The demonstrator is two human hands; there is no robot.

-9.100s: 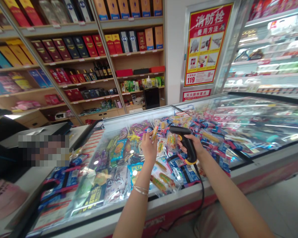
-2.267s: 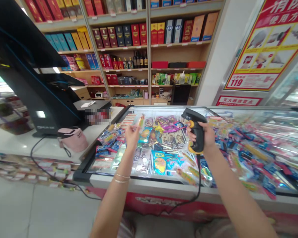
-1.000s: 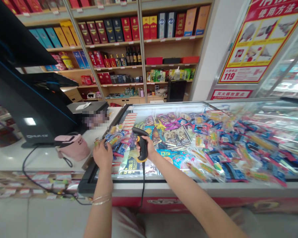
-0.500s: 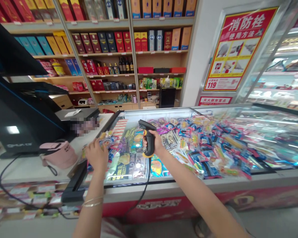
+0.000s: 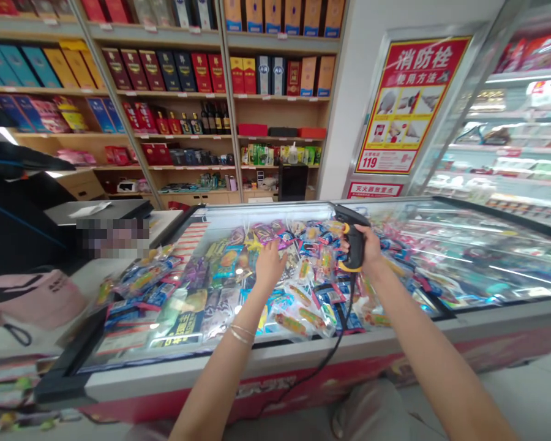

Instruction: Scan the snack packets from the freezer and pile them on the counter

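My right hand (image 5: 370, 246) grips a black and yellow barcode scanner (image 5: 352, 237) by its handle, held upright over the glass lid of a chest freezer (image 5: 275, 361). Its black cable (image 5: 335, 343) hangs down over the freezer's front edge. My left hand (image 5: 269, 264) reaches out over the middle of the lid with fingers spread and nothing in it, just above a heap of small snack packets (image 5: 303, 275) lying on the glass. A pile of similar packets (image 5: 142, 275) lies at the lid's left end.
A white counter (image 5: 50, 331) at the left carries a pink cap (image 5: 32, 300) and a black register stand (image 5: 13, 226). Wooden shelves (image 5: 188, 92) of boxed goods and bottles fill the back wall. A red sign (image 5: 406, 104) and a lit chiller (image 5: 509, 122) stand at the right.
My left hand has left the packets at the lid's left end and swung right to the middle heap. My right hand has carried the scanner to the right. The view has turned right.
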